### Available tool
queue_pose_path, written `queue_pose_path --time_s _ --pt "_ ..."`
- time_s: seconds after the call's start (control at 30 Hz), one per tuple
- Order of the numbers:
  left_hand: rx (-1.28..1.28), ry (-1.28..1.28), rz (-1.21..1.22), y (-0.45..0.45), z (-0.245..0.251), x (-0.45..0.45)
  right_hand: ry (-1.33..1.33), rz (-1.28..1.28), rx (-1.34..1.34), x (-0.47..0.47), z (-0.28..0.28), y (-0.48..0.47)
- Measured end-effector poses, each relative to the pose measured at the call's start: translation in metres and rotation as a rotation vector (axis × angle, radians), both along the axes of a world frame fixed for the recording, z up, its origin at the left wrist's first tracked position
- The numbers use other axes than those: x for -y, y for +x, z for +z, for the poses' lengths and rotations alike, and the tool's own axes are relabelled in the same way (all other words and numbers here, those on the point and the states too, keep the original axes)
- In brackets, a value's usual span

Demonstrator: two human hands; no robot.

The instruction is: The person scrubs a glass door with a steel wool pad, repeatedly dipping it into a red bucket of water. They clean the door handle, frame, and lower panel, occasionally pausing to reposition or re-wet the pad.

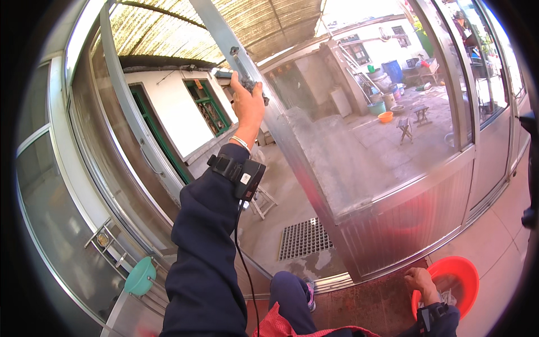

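Note:
My left hand (248,101) is raised against the metal frame (269,113) of a sliding glass door, its fingers closed around a dark grey scrubbing pad or cloth (248,84) beside the door's handle and lock. A bracelet and a strapped device with a cable are on that wrist. Low at the right, my right hand (419,279) hangs at the left rim of a red plastic basin (467,274), its fingers curled; whether it holds anything cannot be told. Water and a pale cloth or bag (447,296) lie in the basin. The glass pane (349,156) looks smeared or wet in its lower part.
A brown mat (362,307) lies by the metal door track (332,283). Outside are a floor grate (305,239), small stools (404,128) and an orange basin (385,117). A metal rack (120,259) with a turquoise basin (141,276) stands at the left.

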State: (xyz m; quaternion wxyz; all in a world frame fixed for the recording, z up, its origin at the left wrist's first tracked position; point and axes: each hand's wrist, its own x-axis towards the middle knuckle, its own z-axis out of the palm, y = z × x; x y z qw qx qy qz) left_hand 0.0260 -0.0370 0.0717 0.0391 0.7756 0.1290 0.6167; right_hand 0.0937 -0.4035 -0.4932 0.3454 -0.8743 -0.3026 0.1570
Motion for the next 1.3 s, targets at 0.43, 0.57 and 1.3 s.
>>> queue_pose_path --time_s 0.43,0.57,1.3 --pt "0.055 -0.054 -0.220 0.004 0.087 -0.005 0.025 0.031 0.051 0.003 -0.007 0.004" --pt "0.054 -0.089 -0.194 0.001 0.052 0.000 0.011 0.035 0.036 -0.001 -0.006 0.003" --pt "0.133 -0.029 -0.255 0.005 0.047 -0.005 0.003 0.013 -0.005 -0.006 -0.010 0.006"
